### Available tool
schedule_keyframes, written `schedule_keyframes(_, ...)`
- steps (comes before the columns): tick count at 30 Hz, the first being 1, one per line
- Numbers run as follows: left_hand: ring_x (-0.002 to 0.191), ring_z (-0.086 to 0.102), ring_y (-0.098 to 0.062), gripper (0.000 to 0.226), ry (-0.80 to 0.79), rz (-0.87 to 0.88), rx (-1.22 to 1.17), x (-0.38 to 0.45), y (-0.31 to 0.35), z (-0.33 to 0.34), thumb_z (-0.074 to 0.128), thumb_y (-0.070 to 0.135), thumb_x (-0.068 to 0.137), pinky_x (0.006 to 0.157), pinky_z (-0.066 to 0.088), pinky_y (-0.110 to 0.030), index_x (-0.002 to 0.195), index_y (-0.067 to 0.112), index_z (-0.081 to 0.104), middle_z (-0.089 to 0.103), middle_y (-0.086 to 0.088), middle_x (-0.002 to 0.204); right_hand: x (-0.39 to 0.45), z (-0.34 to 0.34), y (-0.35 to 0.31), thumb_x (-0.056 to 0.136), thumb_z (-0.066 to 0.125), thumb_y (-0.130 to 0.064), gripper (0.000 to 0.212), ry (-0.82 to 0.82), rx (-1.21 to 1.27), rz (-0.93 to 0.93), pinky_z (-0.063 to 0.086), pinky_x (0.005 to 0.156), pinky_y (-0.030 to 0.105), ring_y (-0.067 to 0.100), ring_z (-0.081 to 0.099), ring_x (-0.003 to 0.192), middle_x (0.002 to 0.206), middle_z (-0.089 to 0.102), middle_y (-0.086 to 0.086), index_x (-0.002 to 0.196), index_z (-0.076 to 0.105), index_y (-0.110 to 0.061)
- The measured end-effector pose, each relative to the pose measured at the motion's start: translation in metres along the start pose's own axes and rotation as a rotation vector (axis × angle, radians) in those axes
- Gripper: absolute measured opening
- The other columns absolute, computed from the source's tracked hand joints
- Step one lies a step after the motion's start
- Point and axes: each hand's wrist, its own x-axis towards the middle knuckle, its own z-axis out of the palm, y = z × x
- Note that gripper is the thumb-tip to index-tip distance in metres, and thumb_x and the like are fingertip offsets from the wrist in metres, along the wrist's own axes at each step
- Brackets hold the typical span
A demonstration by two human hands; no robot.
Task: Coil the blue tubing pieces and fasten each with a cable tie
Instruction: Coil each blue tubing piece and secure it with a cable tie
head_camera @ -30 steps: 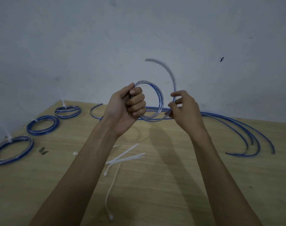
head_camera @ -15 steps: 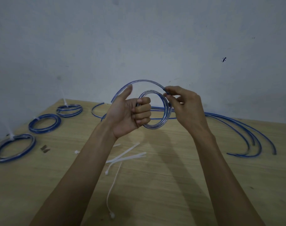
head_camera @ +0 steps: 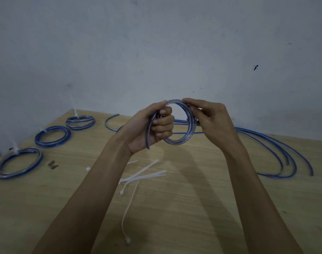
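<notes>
Head view: left hand (head_camera: 154,127) gripping coil (head_camera: 180,123) upright; right hand (head_camera: 209,121) pinching its rim; cable ties (head_camera: 143,175) lying below, nearer left.

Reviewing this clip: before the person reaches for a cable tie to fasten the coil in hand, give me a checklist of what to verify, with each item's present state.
1. Coil fully wound, no long tail swinging: ok; only a short end sticks out below the left hand.
2. Left hand grips the coil's turns together: ok, fingers curled round them.
3. Right hand free to let go: cannot tell; its fingers hold the coil's right side.
4. Loose cable ties within reach: ok, several lie on the table below the hands.
5. Finished coils out of the way: ok, three lie tied at the table's left.
6. Uncoiled tubing apart from the coil in hand: cannot tell.
</notes>
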Motion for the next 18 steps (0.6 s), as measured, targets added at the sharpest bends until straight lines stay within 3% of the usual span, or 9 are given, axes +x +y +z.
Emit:
schedule_keyframes(3, 0.045, 0.025, -0.005, 0.04, 0.025, 0.048, -0.007, 0.003, -0.001, -0.002, 0.032, 0.044, 0.106, 0.048, 0.023, -0.02, 0.076, 0.019, 0.042, 0.032, 0.008, 0.056, 0.001, 0.002, 0.002, 0.107, 0.044, -0.008, 0.033, -0.004, 0.03, 0.067, 0.061, 0.088, 0.037, 0.008, 0.071, 0.093, 0.117, 0.071, -0.005, 0.13, 0.066, -0.015)
schedule_keyframes(5, 0.044, 0.024, -0.006, 0.043, 0.057, 0.106, -0.038, 0.006, -0.001, -0.003, 0.03, 0.045, 0.106, 0.047, 0.024, -0.021, 0.074, 0.019, 0.042, 0.031, 0.008, 0.055, 0.001, 0.006, 0.005, 0.106, 0.048, -0.02, 0.029, 0.068, -0.015, 0.083, 0.059, 0.09, 0.036, 0.007, 0.07, 0.099, 0.121, 0.068, -0.006, 0.132, 0.063, -0.017)
schedule_keyframes(7, 0.046, 0.019, -0.008, 0.042, 0.087, 0.175, -0.09, 0.007, -0.001, -0.006, 0.03, 0.04, 0.107, 0.046, 0.024, -0.022, 0.074, 0.018, 0.041, 0.03, 0.007, 0.054, 0.0, 0.011, 0.002, 0.103, 0.055, -0.029, 0.021, 0.144, -0.086, 0.07, 0.056, 0.085, 0.028, 0.003, 0.067, 0.096, 0.113, 0.069, -0.008, 0.12, 0.066, -0.021)
schedule_keyframes(10, 0.046, 0.023, -0.008, 0.038, 0.135, 0.278, -0.144, 0.007, 0.002, -0.009, 0.03, 0.035, 0.107, 0.048, 0.028, -0.022, 0.075, 0.019, 0.041, 0.031, 0.007, 0.055, -0.005, 0.021, -0.013, 0.099, 0.063, -0.028, 0.016, 0.166, -0.183, -0.051, 0.042, 0.066, 0.012, 0.004, 0.059, 0.077, 0.086, 0.067, -0.005, 0.088, 0.067, -0.017)
schedule_keyframes(15, 0.047, 0.028, -0.009, 0.04, 0.304, 0.432, -0.136, 0.01, 0.003, -0.009, 0.028, 0.034, 0.108, 0.052, 0.029, -0.022, 0.075, 0.017, 0.041, 0.031, 0.005, 0.056, -0.017, 0.041, -0.04, 0.091, 0.067, -0.048, 0.038, -0.2, -0.243, 0.015, 0.037, 0.053, 0.017, 0.004, 0.046, 0.053, 0.058, 0.058, -0.012, 0.068, 0.066, -0.018)
schedule_keyframes(18, 0.043, 0.03, -0.008, 0.043, 0.375, 0.463, -0.157, 0.014, 0.002, -0.009, 0.029, 0.038, 0.108, 0.047, 0.033, -0.021, 0.073, 0.018, 0.041, 0.033, 0.006, 0.051, -0.024, 0.062, -0.041, 0.092, 0.059, -0.057, 0.038, -0.364, -0.426, 0.005, 0.048, 0.063, 0.031, 0.004, 0.053, 0.059, 0.079, 0.067, -0.011, 0.082, 0.065, -0.021)
